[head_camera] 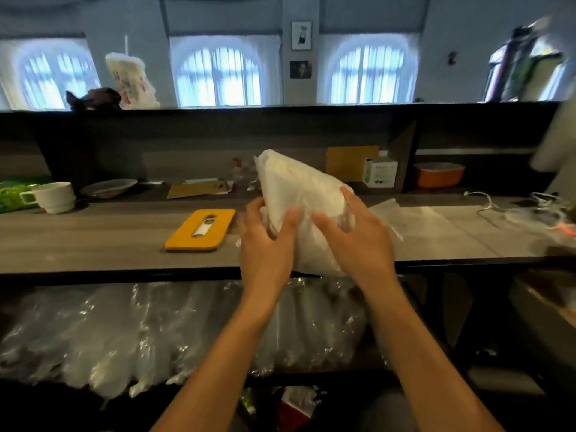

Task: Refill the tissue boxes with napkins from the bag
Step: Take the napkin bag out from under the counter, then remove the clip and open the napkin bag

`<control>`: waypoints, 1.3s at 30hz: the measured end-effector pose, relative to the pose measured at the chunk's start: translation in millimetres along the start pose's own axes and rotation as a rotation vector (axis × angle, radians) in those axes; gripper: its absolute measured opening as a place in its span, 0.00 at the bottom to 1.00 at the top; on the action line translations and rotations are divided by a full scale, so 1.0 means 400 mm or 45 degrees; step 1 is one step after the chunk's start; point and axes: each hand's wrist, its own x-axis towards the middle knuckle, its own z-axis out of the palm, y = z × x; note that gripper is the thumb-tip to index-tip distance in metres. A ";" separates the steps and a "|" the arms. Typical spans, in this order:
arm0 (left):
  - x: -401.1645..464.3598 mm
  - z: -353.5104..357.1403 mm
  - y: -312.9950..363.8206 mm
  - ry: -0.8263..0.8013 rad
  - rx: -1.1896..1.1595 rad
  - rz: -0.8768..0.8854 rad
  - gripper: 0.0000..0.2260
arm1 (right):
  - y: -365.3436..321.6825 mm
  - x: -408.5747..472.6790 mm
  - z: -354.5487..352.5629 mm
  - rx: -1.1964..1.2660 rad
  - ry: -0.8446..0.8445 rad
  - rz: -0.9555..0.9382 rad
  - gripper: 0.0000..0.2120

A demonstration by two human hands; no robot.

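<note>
Low in the frame, a shelf under the counter holds a heap of clear crinkled plastic packs (131, 332). Above it, at centre, both hands are closed on the white plastic-wrapped bag of napkins (299, 194), which stands tilted with its lower end at the near edge of the grey wood-grain counter (93, 238): the left hand (268, 244) pinches the film at its lower left, the right hand (358, 241) grips it just beside. The risk, as I judge it, lies in the wrap — pulled apart sharply, it could split wide and spill napkins over the edge, or the bag could slip off the lip. Left of centre lies a flat yellow rectangular lid with a slot (201, 229); at far left sits a white cup (54, 196). No tissue box is clearly identifiable. Beyond — arched curtained windows (218, 76) across the top.
</note>
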 end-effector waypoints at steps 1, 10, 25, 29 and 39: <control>0.021 0.039 -0.002 -0.038 0.002 -0.003 0.27 | 0.023 0.032 -0.008 0.005 0.030 0.009 0.33; 0.228 0.386 -0.108 -0.540 -0.040 -0.155 0.38 | 0.277 0.305 -0.051 0.145 0.222 0.299 0.30; 0.399 0.655 -0.291 -0.580 -0.284 -0.195 0.34 | 0.494 0.563 -0.011 0.196 0.265 0.378 0.28; 0.420 0.684 -0.309 -0.454 -0.241 -0.203 0.37 | 0.543 0.589 -0.004 0.496 0.290 0.511 0.18; 0.362 0.658 -0.306 -0.344 0.248 0.426 0.10 | 0.571 0.573 -0.036 0.410 0.271 0.452 0.22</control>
